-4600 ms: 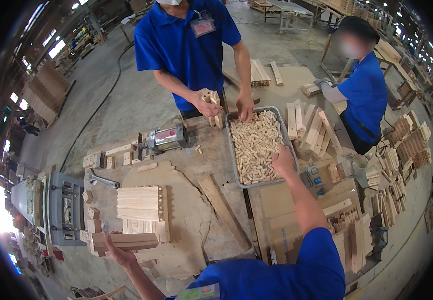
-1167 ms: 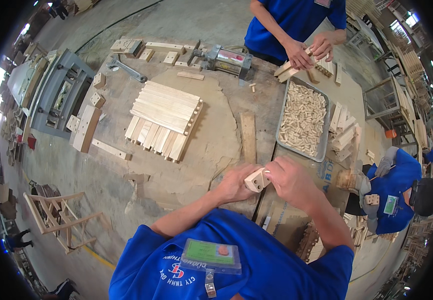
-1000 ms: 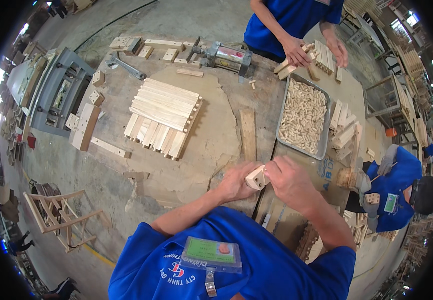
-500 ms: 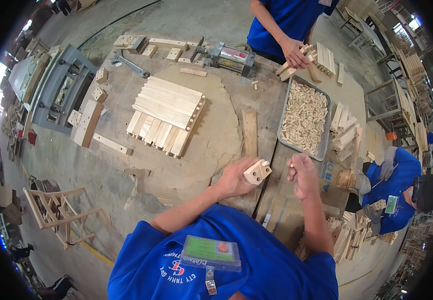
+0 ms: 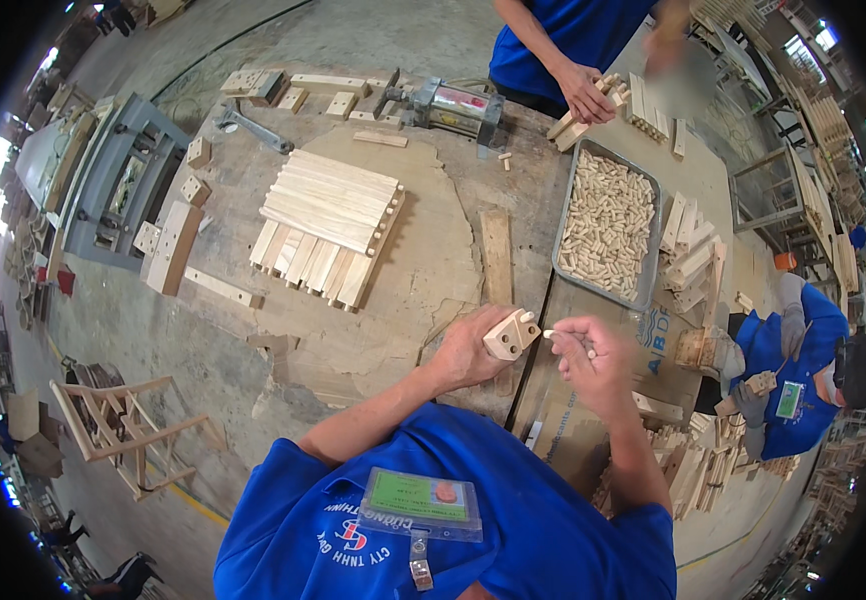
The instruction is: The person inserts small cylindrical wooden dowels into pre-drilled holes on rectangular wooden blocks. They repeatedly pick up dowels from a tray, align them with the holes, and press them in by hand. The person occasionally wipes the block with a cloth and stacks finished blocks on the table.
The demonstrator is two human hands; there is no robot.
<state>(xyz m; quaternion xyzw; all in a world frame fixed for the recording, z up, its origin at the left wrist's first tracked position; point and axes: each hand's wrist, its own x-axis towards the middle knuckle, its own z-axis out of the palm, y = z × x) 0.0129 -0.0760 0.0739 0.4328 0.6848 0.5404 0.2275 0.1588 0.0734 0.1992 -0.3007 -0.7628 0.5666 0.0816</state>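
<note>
Wood block sits gripped in left hand, fingers wrapped round it, above the workbench. Right hand pinches a dowel w/ fingertips, just beside the block. Looks like dowel-fitting step; next move needs lining tip w/ a hole. Dowel tray beyond, slat stack left; nothing blocks.

Pale tan wooden block, bare unpainted wood, same light shade as the dowel. Metal tray grey, its dowels cream-beige. Stack of slats light blond w/ straight grain lines. Worktable dull grey-brown, w/ a paler sandy patch round the middle. Shirts all bright blue — the person's own carries a green badge. Machine at left blue-grey.
</note>
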